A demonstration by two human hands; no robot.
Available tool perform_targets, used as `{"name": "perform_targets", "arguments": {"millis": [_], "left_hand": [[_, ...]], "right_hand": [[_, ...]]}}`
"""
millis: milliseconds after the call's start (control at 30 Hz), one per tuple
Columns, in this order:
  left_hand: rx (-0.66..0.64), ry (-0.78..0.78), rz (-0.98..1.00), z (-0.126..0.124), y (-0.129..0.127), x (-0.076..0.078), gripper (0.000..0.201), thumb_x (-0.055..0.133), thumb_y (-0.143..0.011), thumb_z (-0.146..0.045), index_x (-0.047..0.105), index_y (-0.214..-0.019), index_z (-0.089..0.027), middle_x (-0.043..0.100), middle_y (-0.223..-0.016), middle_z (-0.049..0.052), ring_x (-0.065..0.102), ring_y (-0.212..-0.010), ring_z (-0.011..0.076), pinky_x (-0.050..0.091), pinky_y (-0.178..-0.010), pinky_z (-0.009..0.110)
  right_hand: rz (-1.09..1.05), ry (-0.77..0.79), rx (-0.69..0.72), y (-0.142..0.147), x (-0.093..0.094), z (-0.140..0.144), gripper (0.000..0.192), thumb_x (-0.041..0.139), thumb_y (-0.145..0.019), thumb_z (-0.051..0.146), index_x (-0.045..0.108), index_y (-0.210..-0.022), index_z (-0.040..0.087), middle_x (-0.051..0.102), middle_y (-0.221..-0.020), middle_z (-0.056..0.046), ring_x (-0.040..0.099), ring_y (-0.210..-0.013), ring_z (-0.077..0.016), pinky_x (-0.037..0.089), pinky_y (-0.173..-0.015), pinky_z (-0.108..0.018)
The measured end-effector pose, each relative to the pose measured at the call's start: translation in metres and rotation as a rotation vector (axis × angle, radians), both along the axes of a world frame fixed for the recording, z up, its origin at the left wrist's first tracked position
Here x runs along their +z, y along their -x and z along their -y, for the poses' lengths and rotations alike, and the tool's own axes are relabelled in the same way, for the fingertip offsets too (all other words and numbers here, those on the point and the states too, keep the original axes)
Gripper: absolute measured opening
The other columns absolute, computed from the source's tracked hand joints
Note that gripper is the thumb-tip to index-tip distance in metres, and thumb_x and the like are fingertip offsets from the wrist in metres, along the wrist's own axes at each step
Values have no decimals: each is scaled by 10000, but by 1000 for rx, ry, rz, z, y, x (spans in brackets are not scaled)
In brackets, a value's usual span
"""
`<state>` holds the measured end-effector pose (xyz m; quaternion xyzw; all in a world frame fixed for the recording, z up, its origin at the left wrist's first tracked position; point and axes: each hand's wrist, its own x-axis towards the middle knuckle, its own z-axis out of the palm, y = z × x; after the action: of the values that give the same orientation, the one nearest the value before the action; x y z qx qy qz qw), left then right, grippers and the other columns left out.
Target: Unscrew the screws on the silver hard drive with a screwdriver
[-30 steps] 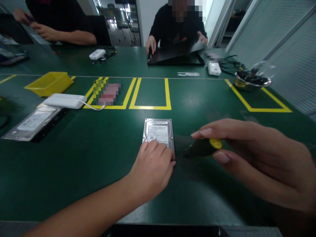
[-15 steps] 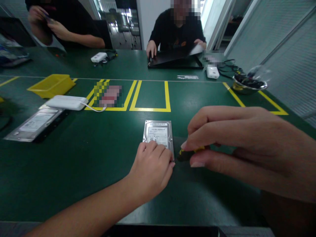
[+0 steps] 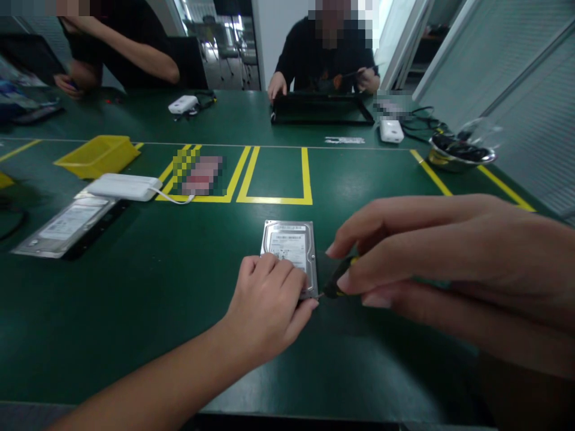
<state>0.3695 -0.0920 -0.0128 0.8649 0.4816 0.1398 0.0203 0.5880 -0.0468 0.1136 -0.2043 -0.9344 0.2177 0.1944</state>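
Hard drive [image 3: 290, 246] flat on the green tabletop [image 3: 135, 311], label up, just below a yellow tape box [image 3: 275, 175]. Left hand [image 3: 265, 308] curled over its near edge, fingers pressing down on the casing. Right hand [image 3: 431, 263] pinched shut around a black-and-yellow screwdriver [image 3: 338, 282], tip right at the drive's near right corner. Second drive [image 3: 63, 222] and white box [image 3: 122, 187] off to the left, yellow bin [image 3: 96, 155] behind.
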Motion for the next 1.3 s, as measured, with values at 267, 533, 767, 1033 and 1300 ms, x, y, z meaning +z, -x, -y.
{"name": "perform_targets", "arguments": {"millis": [267,533,767,1033,1300], "left_hand": [[-49,-21,275,-16,31,3,243,407,-956,-313,562,-842,-165,558,-768,58,480,-737,215,354,-680,383],[239,81,331,-40,43,-9,253,501,-926,-306,529,-709,-180,542,-638,-8,505,-609,147,341,-588,283],[273,168,309,-48,48,-14,278,610,-854,-390,527,-680,-189,538,-611,-22,508,-613,148,317,-582,269],[270,181,321,-51,48,-16,292,617,-845,-407,525,-674,-189,534,-614,-26,502,-622,144,316,-594,267],[267,182,321,-51,49,-18,283,614,-837,-396,520,-669,-190,534,-613,-27,503,-621,144,317,-595,267]], "right_hand": [[-11,-84,-19,0,-5,-5,240,602,-885,194,674,-1108,250,661,-1088,-14,631,-843,-133,489,-644,-192],[31,-162,-92,-4,-2,1,175,531,-945,238,682,-1033,241,634,-1160,-11,629,-909,-114,485,-695,-171],[-44,-79,-82,-2,2,9,151,530,-961,207,676,-921,215,671,-1040,11,638,-840,-72,477,-704,-127],[-44,91,30,-6,1,1,217,581,-889,133,670,-1061,232,678,-1148,-13,643,-1042,-121,505,-863,-198],[-19,59,14,-5,1,2,242,564,-883,103,656,-1065,233,673,-1166,-7,639,-1052,-114,495,-871,-181]]}}
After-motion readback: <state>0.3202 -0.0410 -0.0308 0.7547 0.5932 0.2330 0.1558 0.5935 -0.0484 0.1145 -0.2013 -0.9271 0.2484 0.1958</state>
